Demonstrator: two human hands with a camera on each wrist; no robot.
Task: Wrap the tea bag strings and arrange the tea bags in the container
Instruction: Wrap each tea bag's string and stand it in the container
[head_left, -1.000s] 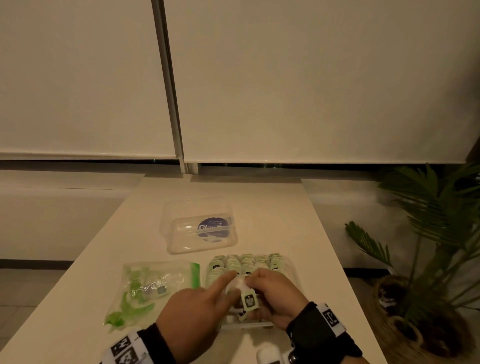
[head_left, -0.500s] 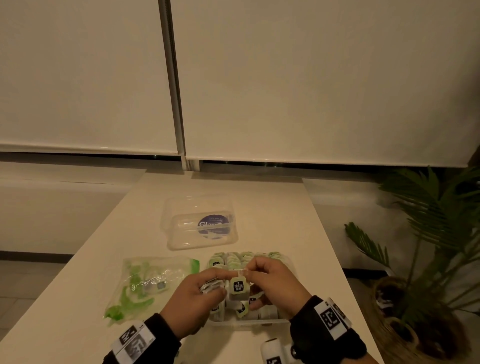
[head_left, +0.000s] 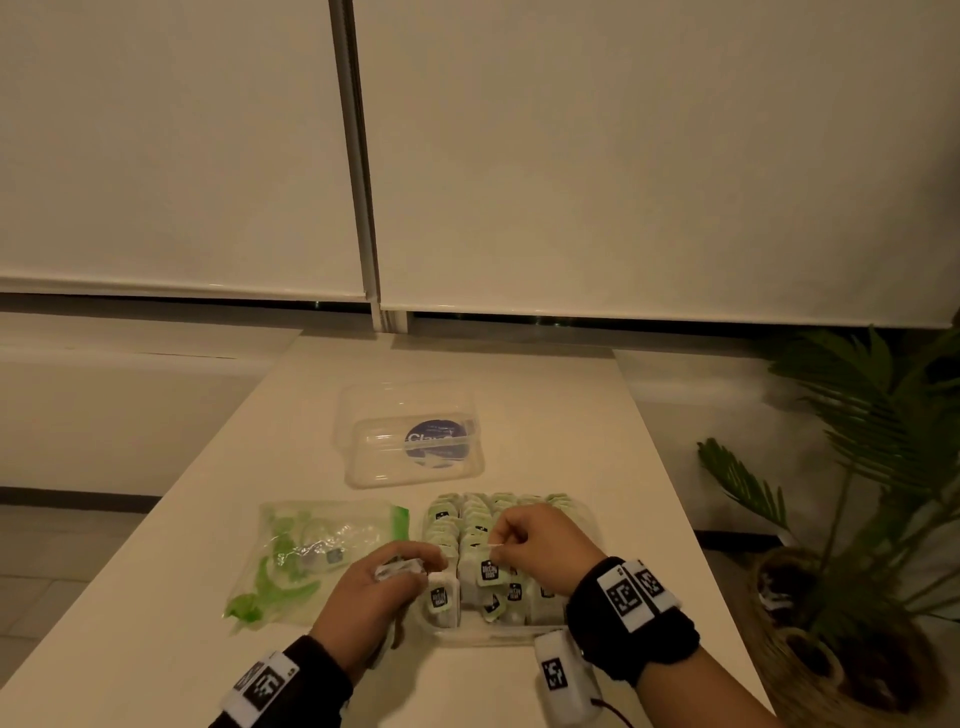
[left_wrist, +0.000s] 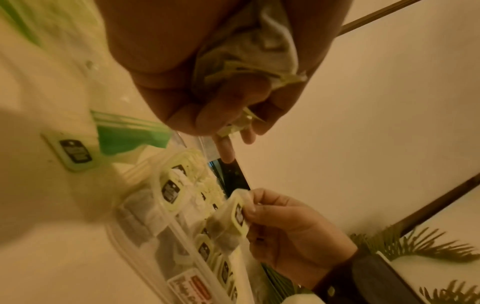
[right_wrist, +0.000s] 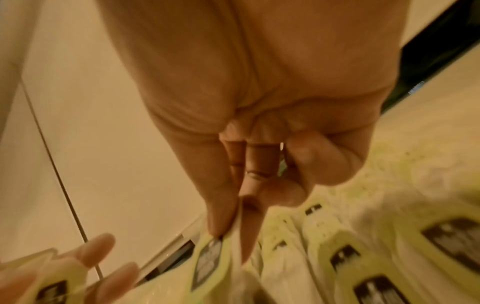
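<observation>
A clear container (head_left: 488, 631) near the table's front edge holds rows of white tea bags (head_left: 470, 519) with green tags. My left hand (head_left: 415, 569), at the container's near-left corner, grips a crumpled tea bag (head_left: 397, 568); in the left wrist view that tea bag (left_wrist: 246, 51) sits inside my curled fingers. Over the container, my right hand (head_left: 493, 551) pinches the top of another tea bag (head_left: 487, 570), whose tag faces me. The right wrist view shows thumb and forefinger closed on that tea bag (right_wrist: 210, 253). A thin string (head_left: 493, 544) shows at my right fingertips.
The container's clear lid (head_left: 410, 441) lies farther back on the table. Left of the container lies a zip bag (head_left: 311, 556) with green contents. A potted plant (head_left: 883, 467) stands off the table's right side, and the front table edge runs just below my wrists.
My hands, held together over the container's front, have drawn apart. The left one went down and left with its tea bag; the right one stays over the container with the tagged bag.
</observation>
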